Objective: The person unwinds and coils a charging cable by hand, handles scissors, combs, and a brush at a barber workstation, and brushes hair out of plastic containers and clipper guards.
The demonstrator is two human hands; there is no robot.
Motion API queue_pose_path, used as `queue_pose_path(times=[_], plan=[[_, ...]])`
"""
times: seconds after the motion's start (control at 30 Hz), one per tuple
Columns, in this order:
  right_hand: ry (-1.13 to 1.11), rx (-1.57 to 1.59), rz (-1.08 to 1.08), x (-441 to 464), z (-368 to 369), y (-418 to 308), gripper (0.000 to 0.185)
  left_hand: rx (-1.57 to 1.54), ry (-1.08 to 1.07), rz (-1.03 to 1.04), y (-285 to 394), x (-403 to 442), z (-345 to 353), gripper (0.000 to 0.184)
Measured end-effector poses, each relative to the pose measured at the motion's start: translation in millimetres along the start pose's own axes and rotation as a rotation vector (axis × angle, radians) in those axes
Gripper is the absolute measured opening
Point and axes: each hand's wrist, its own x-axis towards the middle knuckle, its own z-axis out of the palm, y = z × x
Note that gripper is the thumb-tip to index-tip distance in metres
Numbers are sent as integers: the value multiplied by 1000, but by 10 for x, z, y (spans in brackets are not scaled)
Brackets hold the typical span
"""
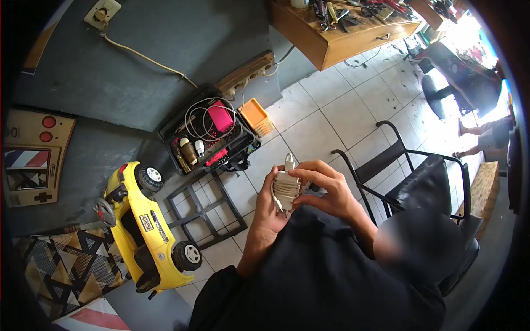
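Observation:
A white charger (pixel 286 187) with its pale cable wound round it is held in front of the dark clothing, near the middle of the view. My left hand (pixel 266 212) is under and beside it, the thumb along its left edge. From the right, my right hand (pixel 326 186) grips the bundle with thumb and fingers. One white connector sticks up above the bundle, and another cable end points down at its lower left. Beyond the hands, an open black case (pixel 182 165) holds a pink box (pixel 221 116), a looped white cable and a small white plug.
A yellow toy car (pixel 132 220) and a black metal frame (pixel 207 212) are at the left. An orange basket (pixel 255 116) stands beside the case. A wooden drawer table (pixel 348 44) is at the top, black chairs (pixel 425 182) at the right. Another person's legs (pixel 472 140) show far right.

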Motion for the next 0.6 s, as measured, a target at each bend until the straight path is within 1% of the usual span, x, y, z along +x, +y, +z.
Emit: queue_pose_path(times=[0.07,0.13,0.27,0.33,0.37,0.43,0.47,0.53,0.57,0.6], plan=[[-18,23,14,-8,-6,38,52,-10,4,-42,14,8,12,40],[-5,22,-26,-15,-22,100,49,69,60,-83,32,18,48,38],[11,35,-15,-7,-58,109,46,38,14,-115,43,40,96,39],[58,0,30,-10,-36,112,50,72,5,-32,43,17,218,42],[62,1,29,-2,-24,73,50,76,5,-33,38,25,209,42],[184,-109,-50,6,-16,-49,50,213,50,133,15,35,175,42],[186,-109,-48,-8,-19,-73,50,215,50,130,3,39,195,42],[97,-159,-82,-36,-10,-105,49,376,159,340,-30,33,276,36],[83,-124,-36,-38,47,-110,36,427,162,392,-57,24,315,37],[87,-125,-34,-52,86,-109,36,429,160,389,-73,12,369,37]])
